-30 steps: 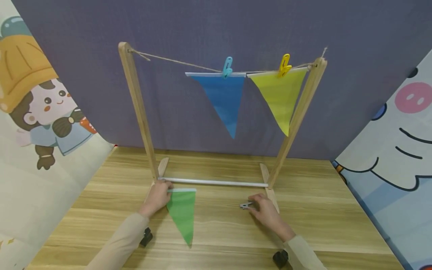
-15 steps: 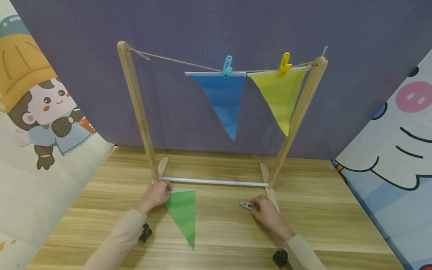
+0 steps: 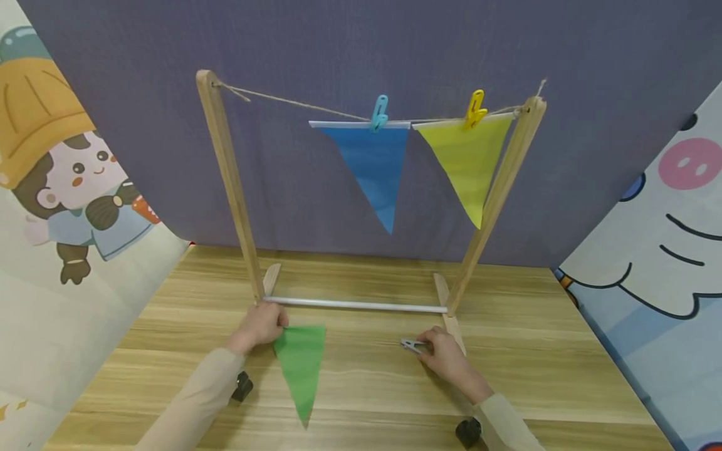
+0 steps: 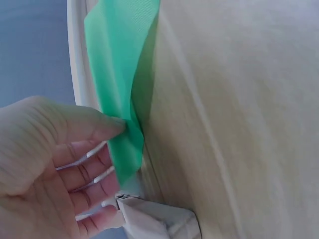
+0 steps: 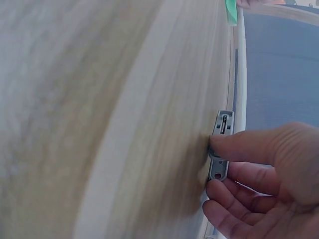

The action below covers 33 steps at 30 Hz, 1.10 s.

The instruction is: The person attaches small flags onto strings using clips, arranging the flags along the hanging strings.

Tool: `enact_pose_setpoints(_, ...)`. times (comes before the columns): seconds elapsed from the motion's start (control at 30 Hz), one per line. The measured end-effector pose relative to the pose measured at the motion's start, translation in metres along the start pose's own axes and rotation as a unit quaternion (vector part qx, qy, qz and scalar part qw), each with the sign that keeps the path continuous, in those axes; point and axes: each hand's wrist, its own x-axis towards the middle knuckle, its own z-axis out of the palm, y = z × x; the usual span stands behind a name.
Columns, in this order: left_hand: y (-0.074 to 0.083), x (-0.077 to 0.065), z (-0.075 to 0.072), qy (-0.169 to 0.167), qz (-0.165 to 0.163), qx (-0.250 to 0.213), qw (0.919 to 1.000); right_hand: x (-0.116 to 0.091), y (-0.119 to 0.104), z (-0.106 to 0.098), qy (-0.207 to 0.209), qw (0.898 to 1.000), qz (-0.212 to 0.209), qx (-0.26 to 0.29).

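Between thumb and fingers my left hand [image 3: 262,324] pinches a green triangular pennant [image 3: 301,360] near its upper left corner; the point hangs down over the table. In the left wrist view the green cloth [image 4: 117,64] bends under the thumb. My right hand [image 3: 448,358] holds a grey clothespin [image 3: 412,344] low over the table, near the frame's right foot. Close up in the right wrist view, thumb and fingertips grip the clothespin [image 5: 222,132]. A blue pennant [image 3: 375,169] and a yellow pennant [image 3: 474,156] hang from the string, held by a light blue clothespin [image 3: 380,114] and a yellow clothespin [image 3: 476,110].
A wooden frame rises from the table [image 3: 361,388], with a left post [image 3: 231,169], a right post [image 3: 502,188] and a white crossbar [image 3: 355,304] low between them. The string [image 3: 293,100] sags between the post tops. A dark partition [image 3: 316,56] stands behind.
The green pennant has turned and dropped slightly, its tip swinging toward me and a little left. My left hand has shifted slightly; the right hand holds the clothespin almost still.
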Motion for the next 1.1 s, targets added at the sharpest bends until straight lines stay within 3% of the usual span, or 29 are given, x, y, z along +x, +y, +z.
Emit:
enact_pose_setpoints(0.27,0.0,-0.005,-0.005,0.027,0.081,-0.026,0.996,-0.001,0.001,-0.002,0.012,1.0,-0.009,0.004)
enact_pose_setpoints(0.5,-0.013,-0.004,-0.004,0.005,0.135,-0.156,0.9785,0.001,0.0,-0.006,0.012,1.0,-0.022,0.007)
enact_pose_setpoints(0.77,-0.018,-0.007,0.0,-0.005,0.122,-0.227,0.9662,0.004,-0.003,-0.012,0.04,0.997,-0.051,0.031)
enact_pose_setpoints(0.9,-0.019,-0.01,-0.001,0.031,0.099,-0.245,0.964,0.007,-0.006,-0.015,0.065,0.993,-0.087,0.038)
enact_pose_setpoints(1.1,-0.016,-0.014,-0.005,0.089,0.043,-0.298,0.9494,0.011,-0.014,-0.023,0.11,0.983,-0.145,0.039)
